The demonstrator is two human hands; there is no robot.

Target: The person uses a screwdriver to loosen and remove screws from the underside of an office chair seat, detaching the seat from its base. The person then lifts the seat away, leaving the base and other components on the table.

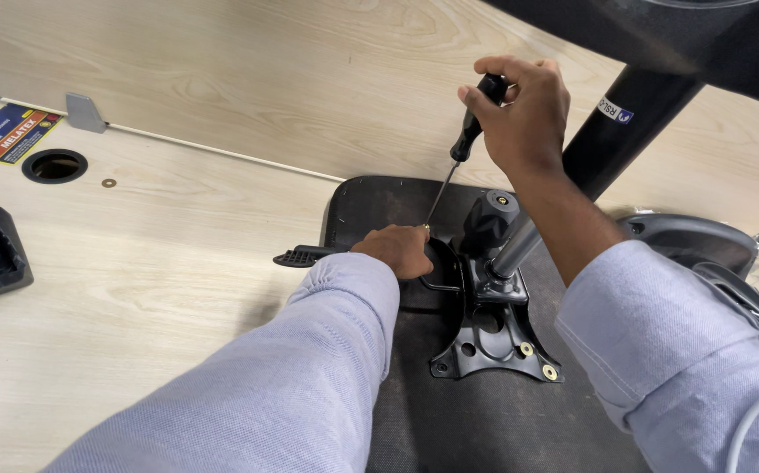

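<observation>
Nearest us lies the dark seat underside, flat on the pale wooden table. On it sits the black metal bracket, with brass-coloured bolts showing at its near right corner. Just left of the bracket our left hand presses down, fingers curled together, seemingly pinching a small brass screw at the tip of the screwdriver. A little farther, our right hand is clamped around the screwdriver's black handle, the shaft leaning down and left.

We judge that the leaning shaft could slip off the screw head and jab the fingers beside it. Pressing off-axis could also cross-thread the screw or tip it out of its hole.
</observation>
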